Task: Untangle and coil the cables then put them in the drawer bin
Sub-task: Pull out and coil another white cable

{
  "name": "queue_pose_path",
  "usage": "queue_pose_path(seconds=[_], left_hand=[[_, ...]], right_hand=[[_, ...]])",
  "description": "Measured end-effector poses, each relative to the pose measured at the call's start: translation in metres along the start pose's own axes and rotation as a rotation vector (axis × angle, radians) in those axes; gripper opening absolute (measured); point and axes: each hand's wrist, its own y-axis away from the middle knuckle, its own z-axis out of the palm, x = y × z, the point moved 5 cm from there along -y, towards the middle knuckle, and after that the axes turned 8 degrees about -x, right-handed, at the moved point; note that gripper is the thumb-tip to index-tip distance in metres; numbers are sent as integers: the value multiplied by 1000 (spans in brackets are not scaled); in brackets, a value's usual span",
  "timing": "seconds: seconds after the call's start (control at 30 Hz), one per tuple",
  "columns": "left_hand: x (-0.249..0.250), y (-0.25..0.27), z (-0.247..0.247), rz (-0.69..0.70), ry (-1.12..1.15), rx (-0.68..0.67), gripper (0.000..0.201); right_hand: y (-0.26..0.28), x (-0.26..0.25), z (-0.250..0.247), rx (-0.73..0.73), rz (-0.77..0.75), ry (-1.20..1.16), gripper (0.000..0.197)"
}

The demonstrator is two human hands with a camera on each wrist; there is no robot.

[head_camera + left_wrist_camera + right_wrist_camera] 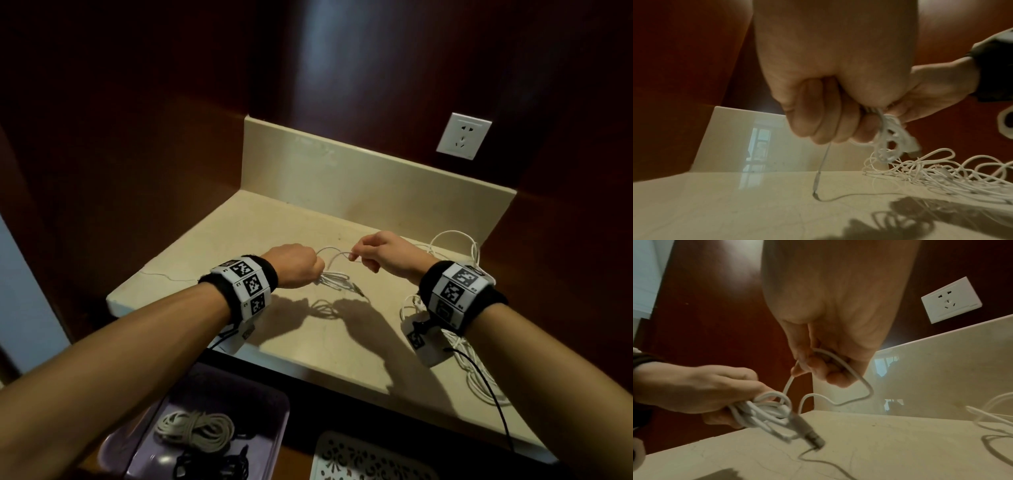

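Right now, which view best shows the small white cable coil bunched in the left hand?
The right wrist view: the small white cable coil is close and unobstructed. In the head view, the left hand hides most of it; in the left wrist view it is blurred.

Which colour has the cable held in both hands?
White cable; right wrist view shows it best.

The counter (239, 219) is the landmark. Above its middle, the left hand (294, 265) holds a coil (330, 279) just left of the right hand (383, 253), with a loop (337, 257) strung between them. A tangle (479, 370) lies on the counter's right part. The socket (463, 136) sits on the wall behind the counter, to the right. Before the counter's front edge, lower, lies a bin (274, 404) with a bundle (195, 428) in it; right of the bin sits what may be a tray (342, 448).
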Motion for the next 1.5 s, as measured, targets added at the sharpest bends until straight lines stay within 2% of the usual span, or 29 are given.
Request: queue_pose_path(seconds=[0.13, 0.27, 0.4, 0.47, 0.57, 0.63, 0.73, 0.8, 0.9, 1.1, 1.2, 1.3, 1.37, 1.5], left_hand=[[-7, -6, -1, -66, 66, 122, 53], [-15, -6, -4, -91, 254, 228, 68], [-14, -7, -5, -89, 404, 255, 82], [-9, -6, -8, -75, 469, 265, 79], [2, -4, -13, -15, 568, 262, 57], [7, -4, -15, 44, 659, 232, 49], [12, 0, -16, 136, 757, 147, 49], [13, 4, -16, 165, 754, 98, 48], [14, 10, -15, 185, 735, 37, 47], [16, 18, -8, 202, 746, -87, 47], [16, 23, -8, 209, 729, -110, 45], [16, 28, -8, 215, 726, -155, 44], [15, 31, -7, 210, 700, -189, 44], [13, 36, -6, 193, 608, -251, 44]], right_hand=[[4, -12, 6, 37, -91, -25, 18], [7, -11, 17, 51, -154, -35, 14], [5, -2, 25, 72, -168, -96, 12], [3, 2, 27, 84, -169, -97, 12], [1, 5, 32, 86, -175, -95, 13], [0, 6, 36, 87, -176, -104, 16], [2, 9, 34, 96, -155, -139, 17], [5, 15, 29, 95, -109, -125, 26], [6, 26, 22, 66, -49, -83, 33], [6, 27, 23, -30, -90, -53, 19], [8, 26, 27, -77, -85, -65, 25], [10, 26, 26, -128, -48, -9, 16], [11, 31, 21, -121, 6, 46, 13], [8, 34, 11, -85, 83, 112, 19]])
